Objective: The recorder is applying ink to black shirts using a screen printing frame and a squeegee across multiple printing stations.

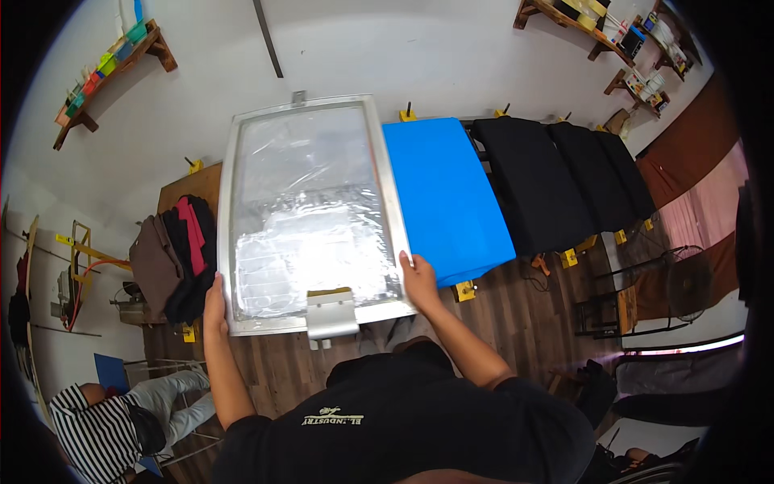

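Observation:
A screen-printing frame point(393, 206) with a silver metal border spans the space in front of me, its mesh shiny under what looks like clear film. My left hand point(214, 305) grips the border at the near left corner. On the opposite side, my right hand point(419, 282) is closed round the near right edge, thumb on top. A metal bracket point(331, 316) is fixed at the middle of the near edge, and a small tab point(299, 98) sticks up at the far edge. Whatever lies under the frame is hidden.
Right of the frame stands a blue-covered board point(451, 198), then several black-covered boards point(536, 185) in a row. Folded dark clothes point(165, 262) and a pink garment point(192, 234) lie at left. Someone in a striped shirt point(97, 431) is at lower left. A fan point(689, 282) stands at right.

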`<act>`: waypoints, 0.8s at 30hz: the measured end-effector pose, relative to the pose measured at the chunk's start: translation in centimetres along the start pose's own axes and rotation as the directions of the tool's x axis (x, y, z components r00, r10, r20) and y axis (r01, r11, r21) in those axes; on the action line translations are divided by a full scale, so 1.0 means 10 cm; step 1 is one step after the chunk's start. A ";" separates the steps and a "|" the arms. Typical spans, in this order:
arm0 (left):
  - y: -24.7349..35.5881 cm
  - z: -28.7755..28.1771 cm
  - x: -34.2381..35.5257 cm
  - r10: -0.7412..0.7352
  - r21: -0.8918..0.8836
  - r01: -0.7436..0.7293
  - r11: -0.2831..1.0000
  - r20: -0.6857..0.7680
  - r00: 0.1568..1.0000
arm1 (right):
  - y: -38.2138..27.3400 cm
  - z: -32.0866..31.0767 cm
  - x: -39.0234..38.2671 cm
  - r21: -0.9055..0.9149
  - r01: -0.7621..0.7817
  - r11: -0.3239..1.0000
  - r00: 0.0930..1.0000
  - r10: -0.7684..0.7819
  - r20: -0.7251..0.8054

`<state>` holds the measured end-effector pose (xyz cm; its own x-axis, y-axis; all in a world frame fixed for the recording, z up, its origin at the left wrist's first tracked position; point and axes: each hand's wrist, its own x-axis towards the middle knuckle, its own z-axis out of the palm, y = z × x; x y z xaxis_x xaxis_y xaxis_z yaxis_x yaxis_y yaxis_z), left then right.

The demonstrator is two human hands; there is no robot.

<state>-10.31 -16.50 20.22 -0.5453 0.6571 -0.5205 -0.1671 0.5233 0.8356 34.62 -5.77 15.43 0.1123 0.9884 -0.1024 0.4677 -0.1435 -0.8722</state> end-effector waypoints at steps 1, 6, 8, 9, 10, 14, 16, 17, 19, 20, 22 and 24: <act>0.09 -0.03 -0.02 0.008 -0.048 -0.007 0.999 0.025 1.000 | 0.03 -0.01 -0.05 -0.003 -0.024 1.000 1.000 0.024 -0.020; 0.35 0.12 -0.03 -0.049 -0.219 0.090 0.972 0.190 0.981 | -0.03 -0.22 -0.48 0.077 -0.059 0.995 0.993 0.067 -0.099; 0.06 0.09 0.42 -0.030 -0.245 0.125 0.961 0.356 0.934 | 0.03 -0.24 -0.64 0.131 -0.111 0.985 0.979 0.131 -0.153; 0.09 0.11 0.51 -0.038 -0.237 0.136 0.962 0.379 0.925 | -0.09 -0.26 -0.78 0.137 -0.153 0.979 0.975 0.172 -0.140; 0.16 0.17 0.58 -0.045 -0.225 0.149 0.963 0.408 0.912 | -0.12 -0.20 -0.91 0.212 -0.161 0.964 0.964 0.200 -0.174; 0.13 0.32 1.05 0.000 -0.253 0.225 0.941 0.664 0.747 | -0.23 -0.02 -1.36 0.121 -0.181 0.976 0.905 0.214 -0.368; 0.44 0.19 1.35 -0.030 -0.152 0.172 0.973 0.662 0.749 | -0.42 0.51 -1.56 0.159 -0.176 0.971 0.829 0.233 -0.508; 0.35 0.30 1.55 -0.043 -0.092 0.142 0.986 0.673 0.739 | -0.44 0.52 -1.62 0.165 -0.178 0.970 0.812 0.239 -0.532; 0.41 0.46 1.73 0.004 -0.111 0.139 0.984 0.794 0.608 | -0.51 0.59 -1.75 0.158 -0.201 0.967 0.760 0.256 -0.597; 0.51 0.51 1.78 0.063 -0.137 0.084 0.987 0.810 0.584 | -0.63 0.72 -1.83 0.146 -0.223 0.964 0.719 0.263 -0.643; 0.71 0.62 1.96 -0.064 -0.017 0.184 0.983 0.901 0.428 | -0.83 0.92 -1.98 0.149 -0.239 0.960 0.650 0.272 -0.709; 0.70 0.81 2.28 -0.135 0.074 0.211 0.975 0.947 0.291 | -0.88 1.16 -2.09 0.125 -0.269 0.955 0.591 0.266 -0.762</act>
<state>-17.30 6.53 12.82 0.6421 0.6345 -0.4303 -0.2168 0.6886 0.6919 17.95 -24.63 19.68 0.8586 0.5075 0.0724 0.3071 -0.3962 -0.8653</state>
